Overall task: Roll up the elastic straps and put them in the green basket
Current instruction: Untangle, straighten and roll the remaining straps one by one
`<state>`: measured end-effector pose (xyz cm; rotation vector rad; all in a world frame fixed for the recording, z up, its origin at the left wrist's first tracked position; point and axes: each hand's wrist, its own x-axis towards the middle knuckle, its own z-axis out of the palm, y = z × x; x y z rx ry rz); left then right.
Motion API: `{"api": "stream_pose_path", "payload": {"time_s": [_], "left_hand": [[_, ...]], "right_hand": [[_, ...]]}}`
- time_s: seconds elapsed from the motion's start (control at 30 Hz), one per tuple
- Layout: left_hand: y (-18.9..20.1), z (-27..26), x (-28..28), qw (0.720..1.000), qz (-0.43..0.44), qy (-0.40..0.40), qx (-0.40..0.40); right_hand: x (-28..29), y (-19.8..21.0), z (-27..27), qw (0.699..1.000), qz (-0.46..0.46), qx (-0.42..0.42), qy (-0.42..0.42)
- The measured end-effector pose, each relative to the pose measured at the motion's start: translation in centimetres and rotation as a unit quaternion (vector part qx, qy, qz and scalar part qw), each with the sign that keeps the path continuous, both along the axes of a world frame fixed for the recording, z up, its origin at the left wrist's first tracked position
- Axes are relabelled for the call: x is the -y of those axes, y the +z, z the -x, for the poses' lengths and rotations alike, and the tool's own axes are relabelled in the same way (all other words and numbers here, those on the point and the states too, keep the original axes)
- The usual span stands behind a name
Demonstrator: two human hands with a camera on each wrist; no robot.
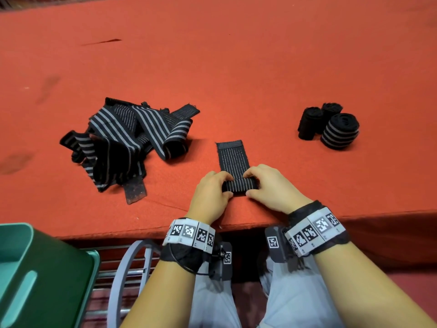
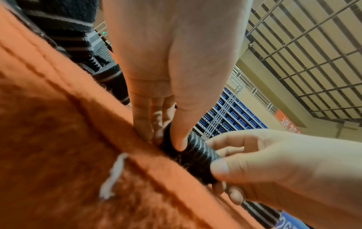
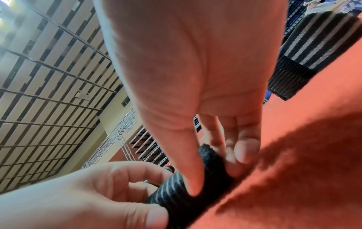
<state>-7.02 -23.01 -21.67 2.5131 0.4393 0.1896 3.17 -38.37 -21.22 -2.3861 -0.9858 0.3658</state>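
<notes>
A black elastic strap with thin grey lines (image 1: 233,159) lies flat near the table's front edge, its near end wound into a roll (image 1: 239,186). My left hand (image 1: 212,190) pinches the roll's left end between thumb and fingers, and my right hand (image 1: 267,185) pinches its right end. The left wrist view shows the roll (image 2: 194,156) under my left thumb. In the right wrist view the roll (image 3: 186,192) sits under my right thumb. A heap of unrolled striped straps (image 1: 123,140) lies to the left. The green basket (image 1: 40,275) stands below the table at lower left.
Three rolled straps (image 1: 331,126) stand together at the right on the red felt table (image 1: 236,67). A grey wire rack (image 1: 127,268) sits beside the basket under the table edge. My knees in light trousers are below the hands.
</notes>
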Motion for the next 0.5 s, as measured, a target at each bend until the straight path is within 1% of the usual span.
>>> {"api": "stream_pose_path", "payload": {"time_s": [0.07, 0.17, 0.23, 0.3, 0.33, 0.4, 0.5], "left_hand": [[0.4, 0.2, -0.2, 1.0, 0.014, -0.006, -0.019], [1.2, 0.7, -0.6, 0.996, 0.068, -0.026, -0.057], [1.5, 1.0, -0.9, 0.988, 0.117, -0.039, -0.09], [1.6, 1.1, -1.3, 0.978, 0.178, -0.049, -0.1], [1.7, 1.0, -1.4, 0.975, 0.192, -0.052, -0.103], [1.7, 0.9, -1.4, 0.975, 0.188, -0.051, -0.108], [1.4, 0.5, -1.4, 0.983, 0.147, -0.037, -0.106]], "right_hand": [[0.4, 0.2, 0.1, 1.0, 0.002, -0.008, 0.023], [1.1, 0.5, 0.4, 0.999, 0.003, -0.026, 0.039], [1.3, 0.6, 0.4, 0.999, 0.007, -0.036, 0.04], [1.2, 0.5, 0.2, 0.998, 0.006, -0.043, 0.037], [1.2, 0.5, 0.1, 0.998, 0.005, -0.044, 0.036], [1.1, 0.4, -0.1, 0.998, 0.008, -0.039, 0.038], [1.0, 0.3, -0.4, 0.999, 0.014, -0.032, 0.042]]}}
